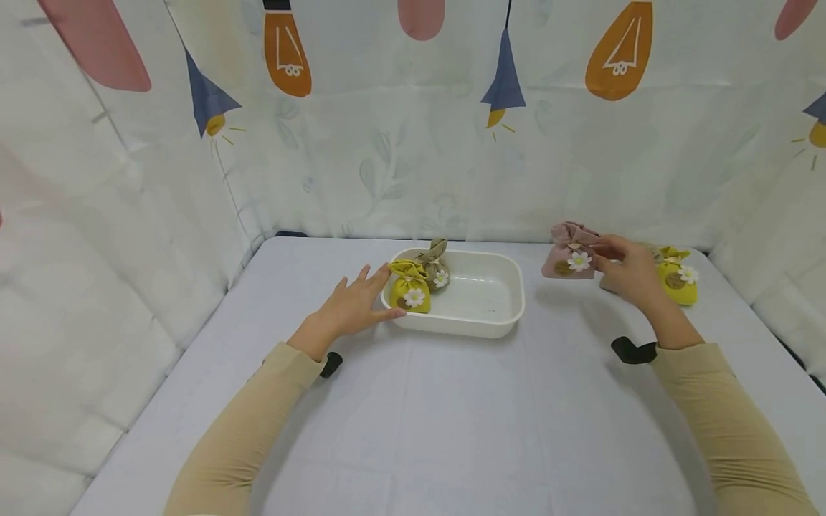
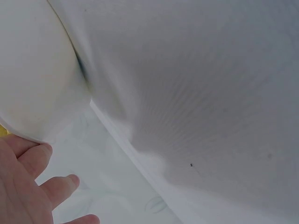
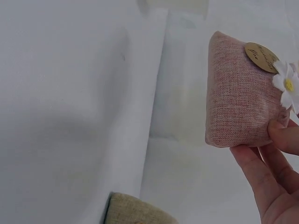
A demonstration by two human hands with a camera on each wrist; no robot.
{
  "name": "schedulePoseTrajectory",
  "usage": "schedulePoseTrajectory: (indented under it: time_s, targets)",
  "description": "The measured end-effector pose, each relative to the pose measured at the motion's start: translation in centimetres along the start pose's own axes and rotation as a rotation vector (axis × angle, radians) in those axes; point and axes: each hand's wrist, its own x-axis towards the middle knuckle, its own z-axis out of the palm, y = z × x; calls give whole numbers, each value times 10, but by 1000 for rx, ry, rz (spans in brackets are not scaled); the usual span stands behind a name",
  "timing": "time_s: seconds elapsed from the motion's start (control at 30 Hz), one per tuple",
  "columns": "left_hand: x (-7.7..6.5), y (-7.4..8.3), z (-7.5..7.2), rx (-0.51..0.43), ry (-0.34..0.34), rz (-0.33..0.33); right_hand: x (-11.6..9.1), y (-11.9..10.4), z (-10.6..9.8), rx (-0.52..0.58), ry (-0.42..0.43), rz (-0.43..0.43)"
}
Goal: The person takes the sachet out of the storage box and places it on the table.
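A pink cloth sachet (image 1: pixel 566 256) with a white daisy and a round tag is pinched between the thumb and fingers of my right hand (image 1: pixel 629 271). It hangs above the table, right of the white basin (image 1: pixel 474 327); the right wrist view shows its woven side and my fingertips (image 3: pixel 250 156) at its edge. My left hand (image 1: pixel 351 304) rests at the basin's left rim with fingers spread. Inside the basin, at its left end, a yellow sachet (image 1: pixel 410 290) leans in front of a grey-brown sachet (image 1: pixel 434 265).
Behind my right hand, another yellow sachet (image 1: pixel 677 279) stands beside a grey-beige sachet (image 3: pixel 135 212), mostly hidden in the head view. A white cloth covers the table (image 1: pixel 452 416). Printed curtains (image 1: pixel 413 143) hang along the back and sides.
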Motion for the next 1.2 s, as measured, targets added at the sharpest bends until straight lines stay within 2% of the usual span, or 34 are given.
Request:
schedulePoseTrajectory:
  time_s: [0.23,0.53,0.97,1.2]
  targets:
    - [0,-1,-1,-4,-4,-4,0,10,-1,15,31,5]
    - [-1,-1,0,-1,0,2,-1,23,4,-24,19,79]
    - [-1,2,-2,-3,-3,-1,-1,43,11,-26,37,76]
    - [-1,1,0,1,1,-5,1,50,15,-66,11,83]
